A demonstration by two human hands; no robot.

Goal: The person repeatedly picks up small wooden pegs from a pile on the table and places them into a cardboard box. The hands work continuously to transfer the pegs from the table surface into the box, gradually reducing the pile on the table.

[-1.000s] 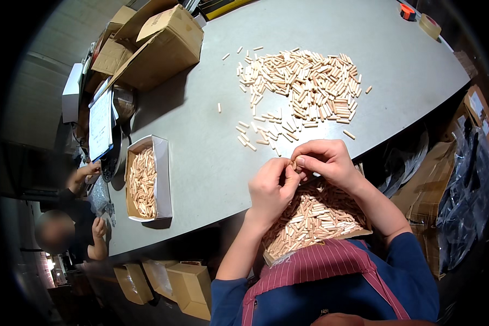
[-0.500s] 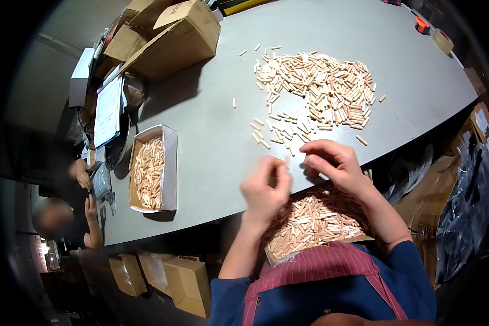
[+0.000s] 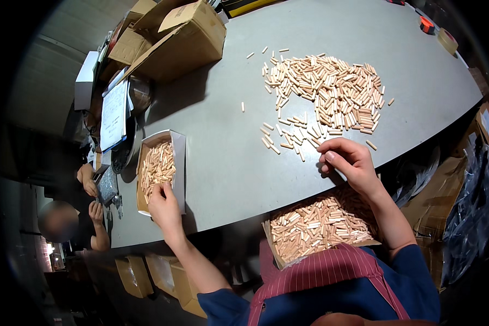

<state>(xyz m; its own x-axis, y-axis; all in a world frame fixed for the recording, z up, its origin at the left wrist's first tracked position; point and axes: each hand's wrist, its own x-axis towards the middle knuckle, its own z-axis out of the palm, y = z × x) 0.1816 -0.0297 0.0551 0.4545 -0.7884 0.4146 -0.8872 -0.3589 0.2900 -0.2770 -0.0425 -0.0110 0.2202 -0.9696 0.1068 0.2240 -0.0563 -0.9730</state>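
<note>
My left hand (image 3: 165,211) reaches into the near end of a white-sided cardboard box (image 3: 180,171) filled with wooden dowels (image 3: 156,165). Its fingers are drawn together at the dowels' surface; whatever they hold is hidden. Close to the table's near edge, my right hand (image 3: 346,164) hovers with fingers loosely curled and thumb apart from the index finger, and nothing shows in it. Just beyond it lie scattered dowels (image 3: 298,140) and a large dowel pile (image 3: 331,87). Below the table edge, against my apron, a second box of dowels (image 3: 320,225) sits beneath my right forearm.
A big open carton (image 3: 182,46) and a clipboard with papers (image 3: 114,114) stand at the left. Tape rolls (image 3: 447,41) lie far right. Plastic sheeting (image 3: 470,201) hangs beside cardboard at right. Another person's hands (image 3: 95,212) are at the left table edge.
My left hand has moved left from beside my right hand over to the white-sided box. The right hand stays near the scattered dowels. The whole view has shifted slightly.
</note>
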